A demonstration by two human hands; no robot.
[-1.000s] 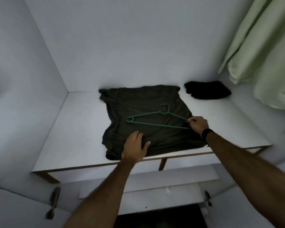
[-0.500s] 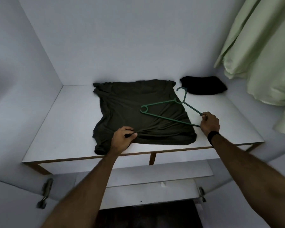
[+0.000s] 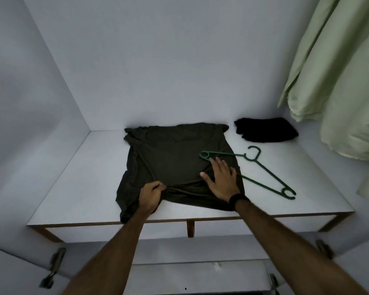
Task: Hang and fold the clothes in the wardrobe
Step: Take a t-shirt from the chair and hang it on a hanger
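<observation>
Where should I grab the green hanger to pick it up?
Grab the thin green plastic hanger by the bare arm that runs toward the front right, coming from the right side of the white shelf. That arm lies on open shelf, while the hanger's left end lies on the dark olive shirt, near the right hand. The hook near the back would likely work too.

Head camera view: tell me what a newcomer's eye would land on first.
First, the dark olive shirt spread flat on the white shelf, with the left hand pinching its near hem and the right hand pressed flat on its right side. Next, the green hanger lying loose at the shirt's right edge. Behind it sits a black folded garment, and pale green fabric hangs at far right.
</observation>
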